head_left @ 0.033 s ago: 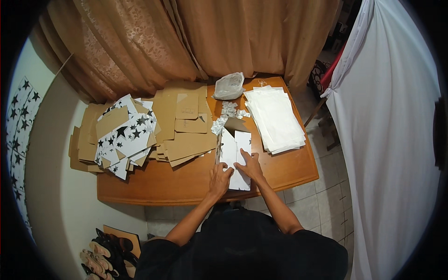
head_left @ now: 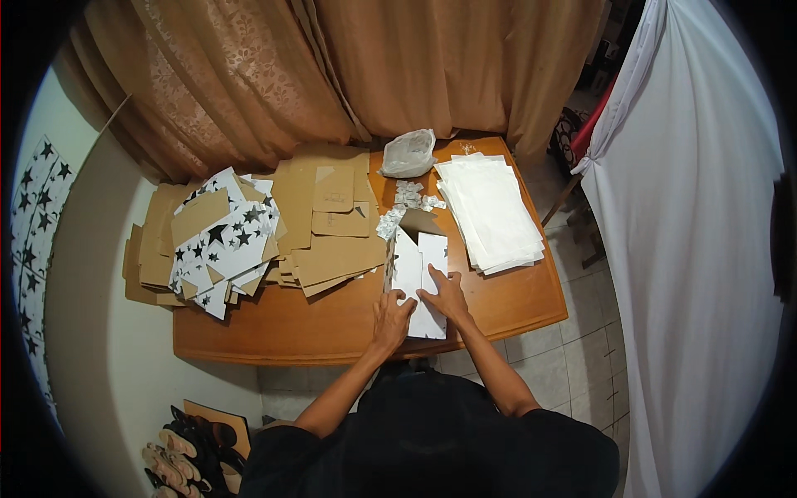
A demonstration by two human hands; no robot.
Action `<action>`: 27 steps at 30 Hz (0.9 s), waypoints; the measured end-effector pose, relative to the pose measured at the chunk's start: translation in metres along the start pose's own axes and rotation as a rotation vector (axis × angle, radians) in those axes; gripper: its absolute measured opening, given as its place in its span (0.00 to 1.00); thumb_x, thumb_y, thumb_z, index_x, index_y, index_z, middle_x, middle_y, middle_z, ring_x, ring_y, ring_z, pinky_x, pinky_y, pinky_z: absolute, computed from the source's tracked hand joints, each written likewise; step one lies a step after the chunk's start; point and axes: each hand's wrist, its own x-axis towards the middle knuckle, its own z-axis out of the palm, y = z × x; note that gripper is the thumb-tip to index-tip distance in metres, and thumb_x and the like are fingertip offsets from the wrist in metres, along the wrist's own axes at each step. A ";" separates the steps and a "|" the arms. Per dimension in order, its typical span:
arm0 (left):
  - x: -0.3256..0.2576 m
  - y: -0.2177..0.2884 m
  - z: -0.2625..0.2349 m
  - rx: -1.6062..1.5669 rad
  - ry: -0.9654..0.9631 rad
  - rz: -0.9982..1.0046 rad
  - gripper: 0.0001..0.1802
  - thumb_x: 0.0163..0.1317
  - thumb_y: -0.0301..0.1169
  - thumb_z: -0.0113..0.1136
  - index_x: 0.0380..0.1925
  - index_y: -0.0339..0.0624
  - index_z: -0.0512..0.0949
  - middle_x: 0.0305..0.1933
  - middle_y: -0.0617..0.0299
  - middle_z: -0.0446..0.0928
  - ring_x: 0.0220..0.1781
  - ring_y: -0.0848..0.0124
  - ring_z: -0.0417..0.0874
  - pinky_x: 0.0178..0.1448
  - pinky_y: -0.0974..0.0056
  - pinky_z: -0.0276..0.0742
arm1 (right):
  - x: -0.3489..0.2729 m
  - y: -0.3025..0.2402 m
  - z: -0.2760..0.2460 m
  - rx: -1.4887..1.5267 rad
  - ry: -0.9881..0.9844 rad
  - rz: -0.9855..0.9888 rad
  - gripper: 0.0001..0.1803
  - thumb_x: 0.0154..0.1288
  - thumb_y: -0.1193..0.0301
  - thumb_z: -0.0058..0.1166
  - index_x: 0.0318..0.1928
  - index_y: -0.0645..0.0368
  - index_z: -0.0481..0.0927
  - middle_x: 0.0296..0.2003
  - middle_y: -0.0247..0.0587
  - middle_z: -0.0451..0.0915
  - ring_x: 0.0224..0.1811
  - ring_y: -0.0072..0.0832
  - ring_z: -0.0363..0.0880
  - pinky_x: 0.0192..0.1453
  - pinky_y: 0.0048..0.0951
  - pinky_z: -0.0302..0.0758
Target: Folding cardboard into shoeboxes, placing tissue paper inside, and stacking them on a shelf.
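Note:
A long white cardboard box [head_left: 407, 270] with black stars on its left side lies near the table's front edge. Its far brown flap [head_left: 420, 221] stands up, and a seam runs between its white top panels. My left hand [head_left: 392, 321] is closed around the box's near left side, thumb on the top. On the right panel rests my right hand [head_left: 446, 297], its index finger stretched forward, its thumb by the seam and the other fingers bent over the right edge. Small crinkled clear packets [head_left: 390, 222] lie beside the box's far end.
The wooden table [head_left: 241, 340] carries star-printed pieces [head_left: 237, 236] and stacked brown cardboard [head_left: 336, 261] at left. White sheets [head_left: 491, 214] lie at right, and a clear plastic bag [head_left: 408, 154] at the back. Curtains [head_left: 432, 66] hang behind; shoes [head_left: 178, 456] lie at lower left.

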 end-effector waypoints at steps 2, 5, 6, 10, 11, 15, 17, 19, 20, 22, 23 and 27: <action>-0.001 0.000 -0.001 0.005 0.032 -0.002 0.06 0.64 0.32 0.65 0.40 0.50 0.84 0.49 0.55 0.75 0.54 0.55 0.73 0.53 0.49 0.65 | 0.001 -0.005 -0.002 -0.001 -0.003 -0.008 0.44 0.56 0.52 0.71 0.72 0.49 0.70 0.58 0.71 0.67 0.61 0.62 0.72 0.63 0.47 0.76; -0.001 0.007 -0.014 0.004 -0.003 -0.047 0.08 0.63 0.35 0.67 0.42 0.50 0.84 0.54 0.54 0.74 0.58 0.54 0.71 0.57 0.48 0.61 | 0.000 -0.027 -0.015 -0.020 0.010 0.002 0.44 0.56 0.52 0.71 0.72 0.49 0.71 0.58 0.70 0.67 0.59 0.64 0.74 0.62 0.48 0.76; 0.001 0.009 -0.021 0.043 0.041 0.007 0.10 0.63 0.36 0.67 0.43 0.50 0.85 0.55 0.54 0.75 0.59 0.53 0.70 0.59 0.48 0.61 | -0.001 -0.032 -0.020 -0.054 0.004 0.009 0.44 0.56 0.52 0.71 0.72 0.48 0.71 0.58 0.70 0.66 0.59 0.64 0.73 0.61 0.49 0.76; 0.036 -0.005 -0.038 0.025 0.049 0.035 0.13 0.64 0.37 0.66 0.45 0.45 0.85 0.61 0.52 0.73 0.61 0.52 0.70 0.61 0.46 0.61 | 0.004 -0.035 -0.021 -0.113 -0.004 0.000 0.43 0.57 0.52 0.71 0.72 0.46 0.71 0.58 0.70 0.65 0.59 0.65 0.73 0.60 0.50 0.77; 0.051 -0.011 -0.040 0.025 0.048 0.035 0.13 0.64 0.37 0.66 0.45 0.45 0.85 0.61 0.52 0.73 0.61 0.52 0.70 0.61 0.46 0.61 | 0.005 -0.034 -0.020 -0.112 -0.004 0.001 0.43 0.57 0.52 0.71 0.72 0.46 0.71 0.58 0.70 0.65 0.59 0.65 0.73 0.60 0.50 0.77; 0.127 -0.020 -0.052 0.032 0.150 0.125 0.18 0.65 0.31 0.62 0.56 0.47 0.81 0.60 0.54 0.75 0.65 0.57 0.71 0.63 0.46 0.61 | 0.004 -0.031 -0.018 -0.141 -0.002 0.018 0.43 0.57 0.53 0.70 0.72 0.46 0.70 0.58 0.70 0.65 0.59 0.66 0.72 0.59 0.50 0.77; 0.163 -0.026 -0.052 0.036 0.168 0.176 0.20 0.65 0.28 0.62 0.57 0.48 0.80 0.61 0.54 0.75 0.65 0.58 0.72 0.64 0.45 0.61 | 0.005 -0.035 -0.018 -0.154 -0.014 0.022 0.42 0.57 0.54 0.70 0.72 0.46 0.70 0.58 0.70 0.64 0.59 0.66 0.72 0.59 0.50 0.77; 0.180 -0.036 -0.043 0.036 0.180 0.232 0.21 0.64 0.26 0.62 0.58 0.49 0.79 0.61 0.55 0.75 0.64 0.60 0.73 0.65 0.45 0.60 | 0.007 -0.037 -0.019 -0.141 -0.027 0.021 0.42 0.58 0.54 0.70 0.72 0.46 0.70 0.58 0.70 0.64 0.59 0.66 0.72 0.59 0.51 0.77; 0.185 -0.042 -0.038 0.147 0.158 0.275 0.22 0.65 0.25 0.61 0.60 0.51 0.79 0.58 0.56 0.76 0.63 0.61 0.74 0.65 0.43 0.60 | 0.007 -0.038 -0.018 -0.140 -0.028 0.019 0.42 0.58 0.54 0.70 0.72 0.46 0.70 0.58 0.70 0.64 0.59 0.66 0.72 0.59 0.51 0.77; 0.191 -0.046 -0.030 0.254 0.129 0.326 0.24 0.66 0.24 0.59 0.62 0.53 0.78 0.56 0.57 0.78 0.61 0.63 0.76 0.64 0.42 0.60 | 0.007 -0.038 -0.018 -0.115 -0.052 0.044 0.42 0.58 0.54 0.69 0.72 0.45 0.70 0.58 0.69 0.64 0.59 0.66 0.72 0.60 0.51 0.77; 0.190 -0.051 -0.030 0.241 0.015 0.252 0.24 0.66 0.24 0.59 0.63 0.54 0.78 0.52 0.58 0.79 0.59 0.63 0.77 0.64 0.41 0.60 | 0.007 -0.038 -0.016 -0.115 -0.050 0.045 0.42 0.58 0.54 0.69 0.72 0.45 0.70 0.58 0.69 0.64 0.59 0.66 0.72 0.60 0.51 0.77; 0.183 -0.059 -0.023 0.181 -0.069 0.219 0.20 0.66 0.25 0.57 0.55 0.55 0.83 0.40 0.62 0.80 0.51 0.65 0.81 0.64 0.42 0.61 | 0.015 -0.037 -0.023 -0.124 -0.058 0.067 0.42 0.57 0.53 0.69 0.72 0.43 0.70 0.58 0.68 0.64 0.58 0.66 0.74 0.60 0.51 0.77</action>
